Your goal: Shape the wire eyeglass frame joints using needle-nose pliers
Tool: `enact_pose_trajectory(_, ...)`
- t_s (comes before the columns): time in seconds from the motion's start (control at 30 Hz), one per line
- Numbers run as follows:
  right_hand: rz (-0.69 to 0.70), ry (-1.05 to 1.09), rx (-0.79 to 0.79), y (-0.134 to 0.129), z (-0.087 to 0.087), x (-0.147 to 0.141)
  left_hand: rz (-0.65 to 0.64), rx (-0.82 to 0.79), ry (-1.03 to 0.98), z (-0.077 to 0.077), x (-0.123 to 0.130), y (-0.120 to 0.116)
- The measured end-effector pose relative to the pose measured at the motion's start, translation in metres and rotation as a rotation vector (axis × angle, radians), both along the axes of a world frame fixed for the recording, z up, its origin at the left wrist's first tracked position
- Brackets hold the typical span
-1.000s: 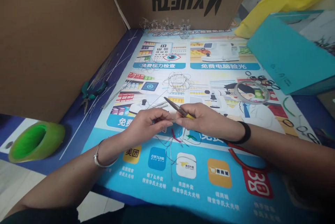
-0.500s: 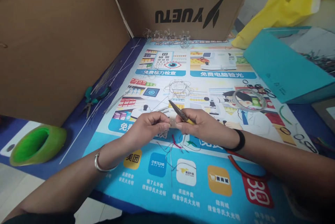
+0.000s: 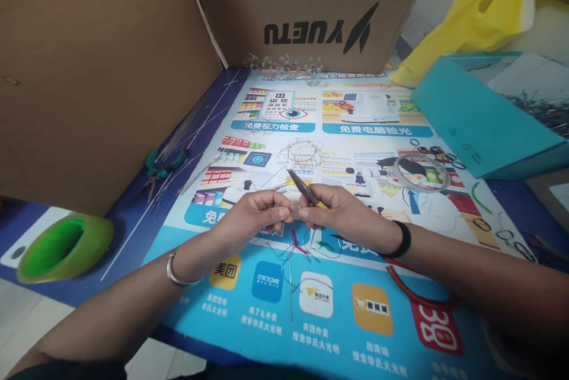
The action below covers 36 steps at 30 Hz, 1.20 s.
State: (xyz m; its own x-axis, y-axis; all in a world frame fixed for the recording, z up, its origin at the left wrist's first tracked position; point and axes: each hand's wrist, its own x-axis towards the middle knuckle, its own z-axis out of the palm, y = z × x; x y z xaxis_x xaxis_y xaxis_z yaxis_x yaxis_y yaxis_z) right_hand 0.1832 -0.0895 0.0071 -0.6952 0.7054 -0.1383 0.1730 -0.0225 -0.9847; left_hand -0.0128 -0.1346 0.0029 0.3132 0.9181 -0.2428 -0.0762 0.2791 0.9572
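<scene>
- The handwork looks to be midway: a small pale piece (image 3: pixel 295 210) is pinched at the fingertips, its exact shape too small to make out.
- Several clear, spiky wire pieces (image 3: pixel 313 66) stand in a row at upper centre, perhaps finished ones; that is a judgement.
- Material seems left over: a loose wire coil (image 3: pixel 304 152) just above the hands, straight wire strands (image 3: pixel 180 128) at centre left, and thin wires with a red bit (image 3: pixel 297 242) and a green bit (image 3: pixel 326 245) below the hands.
- The pale piece lies mid-frame, between the two hands, touching the fingertips of both.
- The left hand (image 3: pixel 265 211) pinches it between thumb and fingers.
- The right hand (image 3: pixel 331 207) grips yellow-handled pliers (image 3: pixel 302 185), tip towards the upper left, while its thumb and finger meet the piece.
</scene>
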Motion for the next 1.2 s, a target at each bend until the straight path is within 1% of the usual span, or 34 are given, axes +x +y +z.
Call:
enact_pose_trajectory(0.17, 0.000, 0.028, 0.023, -0.001, 0.001, 0.001, -0.022, 0.079, 0.078, 0.003, -0.001, 0.003)
enact_pose_trajectory(0.33, -0.080, 0.059, 0.068, 0.000, 0.011, 0.005, 0.034, 0.166, 0.135, 0.012, 0.010, 0.011)
enact_pose_trajectory(0.43, -0.115, 0.094, 0.092, 0.005, 0.018, 0.009, 0.032, 0.196, 0.145, 0.019, 0.019, 0.023)
enact_pose_trajectory(0.53, -0.179, 0.150, 0.119, 0.013, 0.024, 0.016, 0.010, 0.224, 0.121, 0.027, 0.027, 0.038)
enact_pose_trajectory(0.67, -0.279, 0.222, 0.140, 0.026, 0.025, 0.024, 0.001, 0.279, 0.084, 0.034, 0.040, 0.058)
enact_pose_trajectory(0.73, -0.310, 0.238, 0.144, 0.033, 0.022, 0.026, 0.005, 0.279, 0.070, 0.032, 0.045, 0.067)
enact_pose_trajectory(0.83, -0.344, 0.241, 0.135, 0.040, 0.014, 0.025, 0.010, 0.247, 0.030, 0.022, 0.049, 0.076)
enact_pose_trajectory(0.93, -0.345, 0.236, 0.117, 0.045, 0.006, 0.023, 0.002, 0.207, -0.008, 0.011, 0.049, 0.081)
enact_pose_trajectory(1.0, -0.338, 0.228, 0.104, 0.046, 0.002, 0.022, -0.010, 0.187, 0.000, 0.007, 0.046, 0.082)
enact_pose_trajectory(1.07, -0.337, 0.212, 0.100, 0.046, -0.001, 0.021, -0.029, 0.170, 0.028, 0.007, 0.043, 0.082)
enact_pose_trajectory(1.2, -0.329, 0.152, 0.109, 0.047, -0.003, 0.023, -0.047, 0.173, 0.055, 0.012, 0.038, 0.084)
